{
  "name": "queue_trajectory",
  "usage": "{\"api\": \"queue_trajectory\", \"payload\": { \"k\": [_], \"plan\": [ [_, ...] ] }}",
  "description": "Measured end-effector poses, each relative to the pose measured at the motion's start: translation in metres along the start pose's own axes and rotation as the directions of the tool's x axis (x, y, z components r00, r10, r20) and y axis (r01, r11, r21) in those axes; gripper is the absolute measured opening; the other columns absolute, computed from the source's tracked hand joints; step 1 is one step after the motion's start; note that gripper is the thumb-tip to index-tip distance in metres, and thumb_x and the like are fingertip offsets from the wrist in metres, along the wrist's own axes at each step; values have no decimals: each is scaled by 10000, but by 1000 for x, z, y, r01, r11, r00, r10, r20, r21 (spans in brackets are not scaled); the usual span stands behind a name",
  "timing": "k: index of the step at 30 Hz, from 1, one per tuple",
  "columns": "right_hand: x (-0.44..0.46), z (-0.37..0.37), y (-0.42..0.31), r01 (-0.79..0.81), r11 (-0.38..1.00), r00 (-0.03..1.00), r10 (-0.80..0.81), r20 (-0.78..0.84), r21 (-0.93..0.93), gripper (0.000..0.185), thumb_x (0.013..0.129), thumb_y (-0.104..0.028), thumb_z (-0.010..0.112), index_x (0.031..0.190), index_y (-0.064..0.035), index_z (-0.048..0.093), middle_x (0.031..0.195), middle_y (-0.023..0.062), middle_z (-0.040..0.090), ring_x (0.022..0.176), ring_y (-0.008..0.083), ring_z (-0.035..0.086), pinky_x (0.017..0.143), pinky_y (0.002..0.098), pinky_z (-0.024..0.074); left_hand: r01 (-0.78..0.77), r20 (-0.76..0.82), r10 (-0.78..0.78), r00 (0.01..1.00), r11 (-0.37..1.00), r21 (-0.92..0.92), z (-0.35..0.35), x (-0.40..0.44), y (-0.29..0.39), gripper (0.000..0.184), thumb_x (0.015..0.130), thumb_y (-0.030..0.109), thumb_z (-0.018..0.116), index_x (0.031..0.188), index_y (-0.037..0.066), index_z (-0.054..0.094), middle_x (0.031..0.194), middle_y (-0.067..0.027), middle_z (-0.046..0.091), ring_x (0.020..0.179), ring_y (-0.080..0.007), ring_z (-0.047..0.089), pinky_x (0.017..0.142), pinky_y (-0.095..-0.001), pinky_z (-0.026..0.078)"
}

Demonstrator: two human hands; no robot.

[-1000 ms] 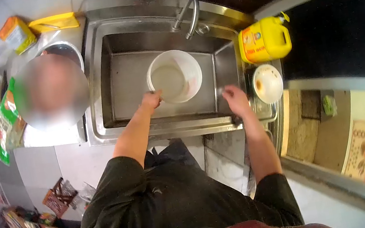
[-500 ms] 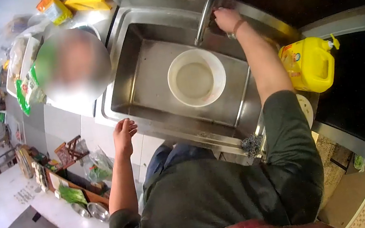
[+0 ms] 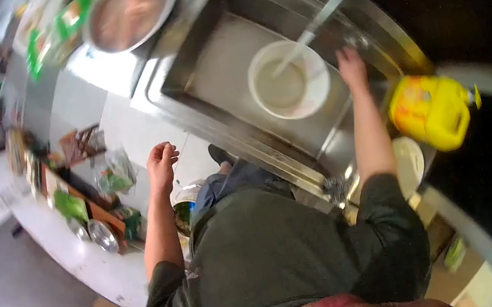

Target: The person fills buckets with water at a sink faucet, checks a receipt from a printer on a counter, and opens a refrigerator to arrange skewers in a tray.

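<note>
A white bucket [image 3: 321, 84] of cloudy liquid stands in the steel sink [image 3: 213, 60]. The faucet spout [image 3: 329, 10] points over it. From the spout's end a pale streak, seemingly running water, reaches into the bucket. My right hand [image 3: 352, 66] is right of the bucket, near the sink's back ledge. Its fingers are blurred but look stretched out, with nothing visible in them. Away from the sink, my left hand [image 3: 162, 165] hangs above the floor, fingers loosely bent and holding nothing.
A yellow jug with a pump [image 3: 429, 111] and a pale round container [image 3: 410, 157] stand right of the sink. A scouring pad [image 3: 335, 190] lies by the front edge. At upper left sits a metal basin [image 3: 168, 10] of pinkish-brown food, beside green-and-white packaging [image 3: 63, 31].
The whole view has turned and shifted. My right hand has drawn back from behind the spout, toward me. A pale streak now runs from the spout into the bucket. My left hand's fingers are more bent.
</note>
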State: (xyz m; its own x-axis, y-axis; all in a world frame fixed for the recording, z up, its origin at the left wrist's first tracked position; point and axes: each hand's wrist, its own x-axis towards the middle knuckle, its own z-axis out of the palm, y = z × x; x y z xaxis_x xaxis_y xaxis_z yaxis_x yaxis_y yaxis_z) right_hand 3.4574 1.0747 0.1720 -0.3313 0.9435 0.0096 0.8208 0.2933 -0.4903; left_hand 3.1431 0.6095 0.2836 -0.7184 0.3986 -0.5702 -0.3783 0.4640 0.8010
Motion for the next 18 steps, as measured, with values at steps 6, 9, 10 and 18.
{"api": "queue_trajectory", "payload": {
  "k": [6,9,10,18],
  "plan": [
    [-115,20,-37,-632,273,753,440,490,726,226,837,-122,506,1011,20,529,826,63,546,638,118,503,505,221,392,250,-407,-127,905,932,264,-164,-28,-142,364,829,276,583,984,-54,575,813,-106,630,685,-171,597,608,-295,472],
    [-148,12,-92,-578,325,788,461,408,749,212,835,-124,511,986,25,528,821,55,538,636,127,510,509,224,401,448,-477,-247,843,813,371,-230,-80,-217,359,794,336,589,735,-17,621,626,-101,600,527,-169,558,502,-310,455],
    [-150,13,-100,-546,383,816,444,369,745,218,840,-136,530,989,23,529,816,56,535,647,137,514,537,246,417,505,-467,-312,827,778,373,-247,-97,-238,366,790,343,591,674,-3,612,601,-100,591,484,-171,542,471,-314,447],
    [-120,27,-116,-735,117,672,250,697,667,152,870,-170,516,783,-47,498,697,66,533,635,163,527,600,285,462,474,-264,-550,792,827,-303,-271,-77,-299,226,845,222,580,822,-1,553,630,-47,536,483,-136,512,397,-254,385]
  ]
}}
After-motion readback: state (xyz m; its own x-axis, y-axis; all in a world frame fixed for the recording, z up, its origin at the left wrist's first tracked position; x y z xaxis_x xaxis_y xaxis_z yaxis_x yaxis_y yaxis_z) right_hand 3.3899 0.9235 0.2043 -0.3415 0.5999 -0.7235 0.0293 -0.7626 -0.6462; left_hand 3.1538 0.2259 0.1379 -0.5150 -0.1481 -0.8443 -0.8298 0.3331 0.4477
